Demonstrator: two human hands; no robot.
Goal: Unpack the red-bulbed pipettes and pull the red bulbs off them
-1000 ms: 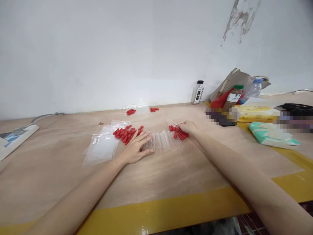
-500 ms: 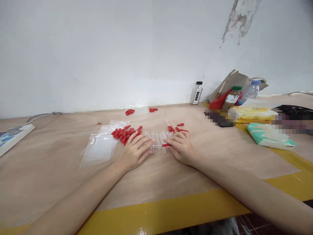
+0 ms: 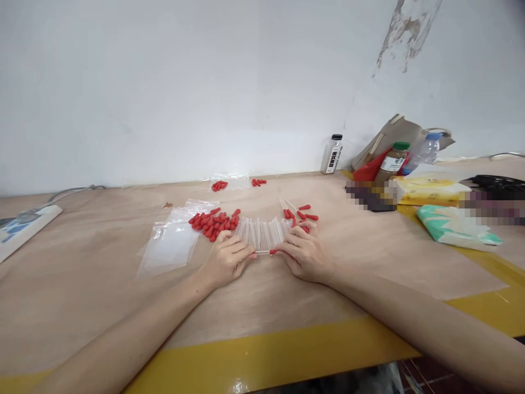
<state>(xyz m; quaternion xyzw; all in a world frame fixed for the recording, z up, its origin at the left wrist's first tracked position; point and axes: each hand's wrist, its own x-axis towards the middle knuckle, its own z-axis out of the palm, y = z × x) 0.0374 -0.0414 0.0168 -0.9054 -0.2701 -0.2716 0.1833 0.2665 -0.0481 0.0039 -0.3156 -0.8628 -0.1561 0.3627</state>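
My left hand (image 3: 232,256) is closed, pinching one end of a thin clear dropper tube (image 3: 263,252). At the tube's other end my right hand (image 3: 305,253) grips a red rubber bulb (image 3: 273,251), mostly covered by the fingers. The tube lies level between both hands. Just behind it, a row of clear tubes (image 3: 262,232) rests side by side on the brown paper. A heap of red bulbs (image 3: 213,223) lies beyond my left hand. Past my right hand are droppers with red bulbs (image 3: 311,217) and pale tubes.
Clear zip bags (image 3: 168,243) lie left of the heap. Farther back are another bag (image 3: 238,182) and small red bulb groups (image 3: 259,182). A black-capped bottle (image 3: 334,156), a green-capped bottle (image 3: 391,163) and tissue packs (image 3: 455,227) stand or lie right. Yellow tape (image 3: 262,350) lines the front edge.
Both hands have drawn slightly toward me, off the row of tubes, with the tube and bulb held between them. My left fingers have curled from spread over the tubes into a pinch.
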